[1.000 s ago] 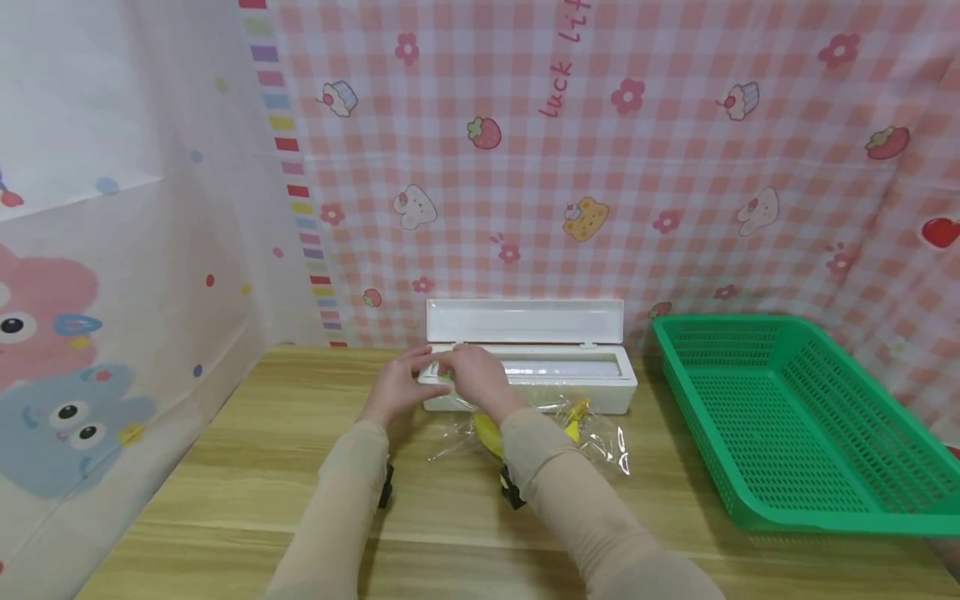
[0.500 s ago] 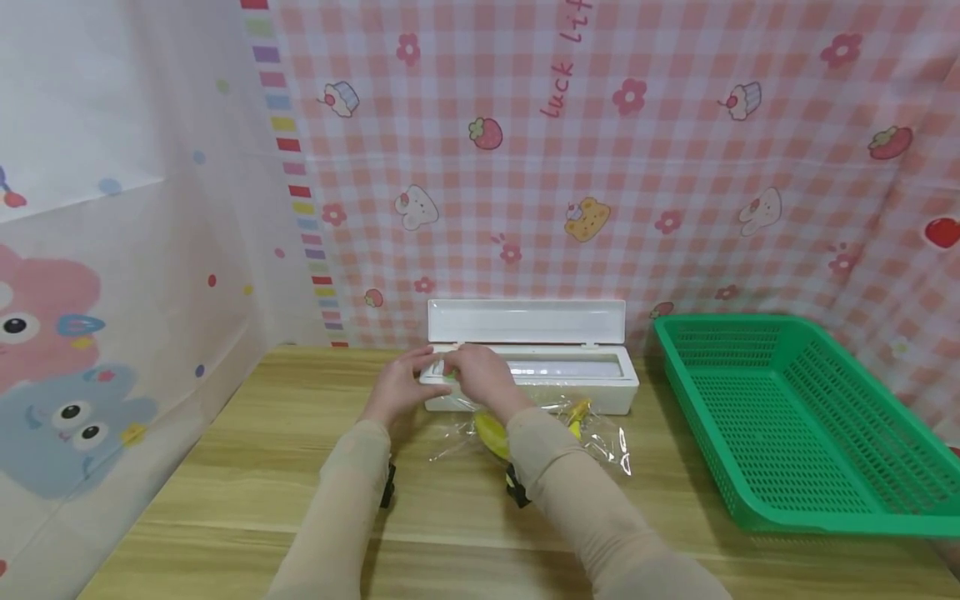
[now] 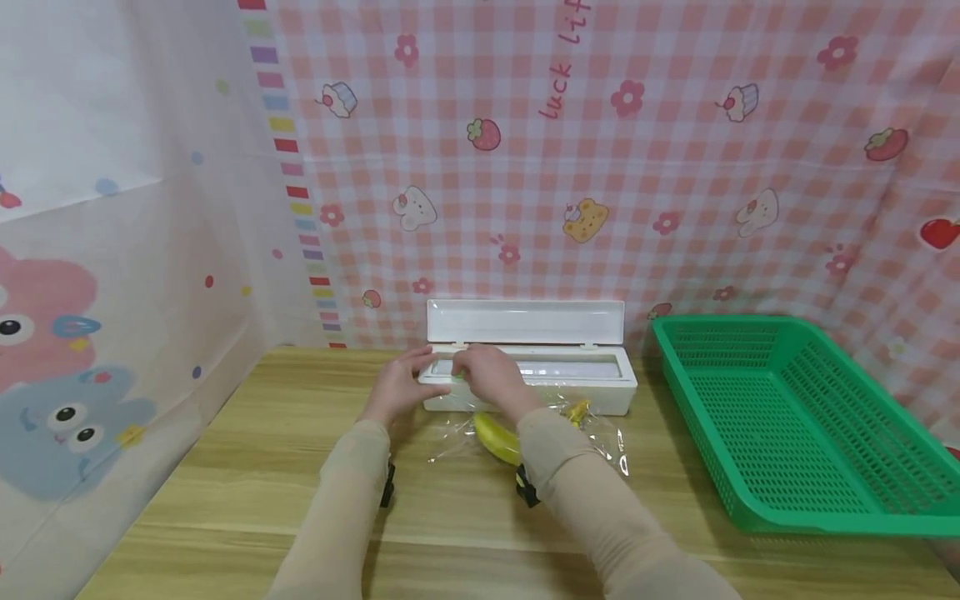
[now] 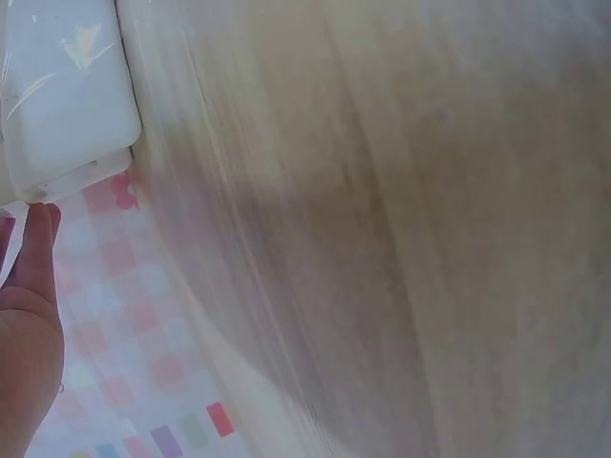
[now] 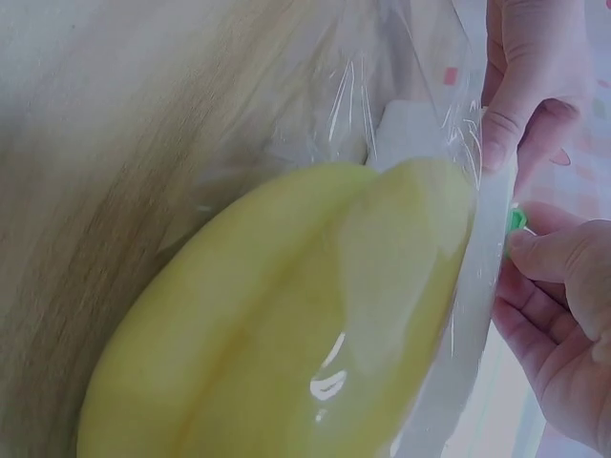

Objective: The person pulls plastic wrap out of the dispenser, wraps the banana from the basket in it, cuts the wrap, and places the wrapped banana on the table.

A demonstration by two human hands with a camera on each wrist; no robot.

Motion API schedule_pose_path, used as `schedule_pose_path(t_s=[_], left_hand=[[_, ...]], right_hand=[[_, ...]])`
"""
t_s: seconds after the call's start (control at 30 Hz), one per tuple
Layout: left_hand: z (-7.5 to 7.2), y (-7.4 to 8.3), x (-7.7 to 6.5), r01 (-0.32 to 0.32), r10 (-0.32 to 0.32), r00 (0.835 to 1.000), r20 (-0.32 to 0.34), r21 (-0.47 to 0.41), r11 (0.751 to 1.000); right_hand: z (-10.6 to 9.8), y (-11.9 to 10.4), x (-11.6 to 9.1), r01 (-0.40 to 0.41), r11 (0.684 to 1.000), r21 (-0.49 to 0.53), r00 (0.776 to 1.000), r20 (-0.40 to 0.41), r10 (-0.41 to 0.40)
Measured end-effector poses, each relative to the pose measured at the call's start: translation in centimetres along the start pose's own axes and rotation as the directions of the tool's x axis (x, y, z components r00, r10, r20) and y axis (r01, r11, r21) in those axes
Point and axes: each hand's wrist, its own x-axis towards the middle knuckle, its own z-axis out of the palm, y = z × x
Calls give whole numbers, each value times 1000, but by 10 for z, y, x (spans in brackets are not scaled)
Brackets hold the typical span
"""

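Note:
A white cling film dispenser (image 3: 555,398) stands at the back of the wooden table, its lid (image 3: 525,321) raised. My left hand (image 3: 396,390) grips its left end, thumb at the front and fingers at the top and back. With thumb and fingers, my right hand (image 3: 491,379) pinches a small green slide cutter (image 5: 516,219) on the dispenser's edge, right of the left hand. Yellow bananas (image 5: 277,315) lie in front of the dispenser under clear cling film (image 5: 348,105); the right forearm hides part of them in the head view.
A green plastic basket (image 3: 738,500) stands to the right on the wooden table (image 3: 247,450). Behind the dispenser hangs a pink checked cloth (image 3: 480,192). Another printed cloth (image 3: 180,275) hangs at the left.
My right hand has slid to the right along the dispenser with the green slide cutter, uncovering more of the bananas. The left hand has stayed at the dispenser's left end.

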Motion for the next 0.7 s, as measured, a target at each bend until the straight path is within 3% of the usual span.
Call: schedule_pose_path(t_s=[0.37, 0.7], left_hand=[[-1, -1, 3, 7, -7, 1000, 8, -2, 1000], [0, -1, 3, 13, -14, 1000, 10, 8, 1000]], right_hand=[[-5, 10, -4, -13, 1000, 5, 1000, -2, 13], [-10, 21, -11, 22, 1000, -2, 1000, 1, -22]])
